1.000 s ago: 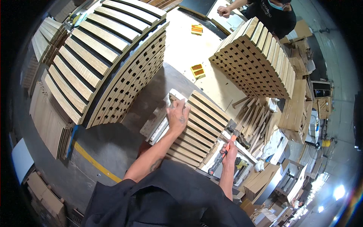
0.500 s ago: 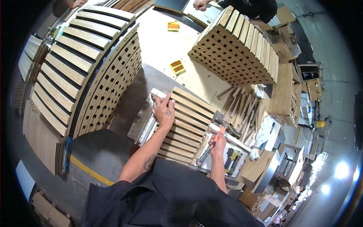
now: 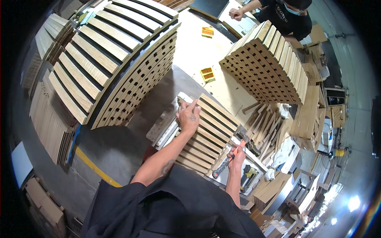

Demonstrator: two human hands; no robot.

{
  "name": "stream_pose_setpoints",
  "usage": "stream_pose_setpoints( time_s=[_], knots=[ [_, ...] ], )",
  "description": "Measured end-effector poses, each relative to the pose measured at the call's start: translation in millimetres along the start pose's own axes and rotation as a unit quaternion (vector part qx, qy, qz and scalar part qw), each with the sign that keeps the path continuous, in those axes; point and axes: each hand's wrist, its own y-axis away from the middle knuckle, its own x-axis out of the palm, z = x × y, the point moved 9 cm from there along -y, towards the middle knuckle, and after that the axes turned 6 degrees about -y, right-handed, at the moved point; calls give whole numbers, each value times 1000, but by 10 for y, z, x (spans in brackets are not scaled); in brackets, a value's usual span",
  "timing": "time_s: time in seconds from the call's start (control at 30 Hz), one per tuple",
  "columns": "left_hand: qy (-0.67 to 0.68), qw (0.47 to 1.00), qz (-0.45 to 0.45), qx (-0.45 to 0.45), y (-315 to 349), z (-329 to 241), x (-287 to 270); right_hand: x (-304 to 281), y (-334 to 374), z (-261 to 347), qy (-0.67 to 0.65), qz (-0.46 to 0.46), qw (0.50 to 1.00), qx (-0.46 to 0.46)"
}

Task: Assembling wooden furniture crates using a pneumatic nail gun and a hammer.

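In front of me lies a wooden slatted panel, its pale slats set side by side with dark gaps. My left hand rests at the panel's left end, fingers spread, some fingertips out of sight at the edge. Closed around a hammer is my right hand, just off the panel's right end. The hammer's handle is orange, black and grey; its metal head is close to the panel's far right corner. A green and black power tool lies right of my right hand.
Tall stacks of slatted panels stand at the left and far right. Two yellow boxes sit on the pale board between them. Loose wooden strips are heaped at right. Beyond, another person's hand is visible.
My view has shifted, so the scene sits further right and lower, and more of the other person shows. Both hands keep about the same places by the panel, the hammer still in my right.
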Motion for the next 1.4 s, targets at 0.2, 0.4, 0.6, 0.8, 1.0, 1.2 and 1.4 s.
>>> stream_pose_setpoints(
  time_s=[0.2, 0.4, 0.6, 0.8, 1.0, 1.2, 1.4],
  knots=[
    [73, 996, 37, 27, -82, 76, -71, -6, 8, -89, 24, 28, 999, 29],
    [119, 991, 5, 62, 176, 89, -438, -308, 157, -69, 0, 0, 999, 36],
    [83, 992, 80, 44, 159, 133, -118, -192, 290, -112, 3, 28, 999, 24],
    [148, 986, 64, 36, 68, 318, -72, 69, 365, -140, 47, 42, 998, 13],
    [134, 988, 68, 19, 113, 253, -51, -45, 344, -139, 58, 8, 998, -15],
    [125, 990, 62, 14, 101, 299, -60, -31, 279, -198, 25, 1, 1000, -9],
    [104, 989, 98, -32, 72, 366, -34, -89, 228, -120, 27, 6, 999, -21]
  ],
)
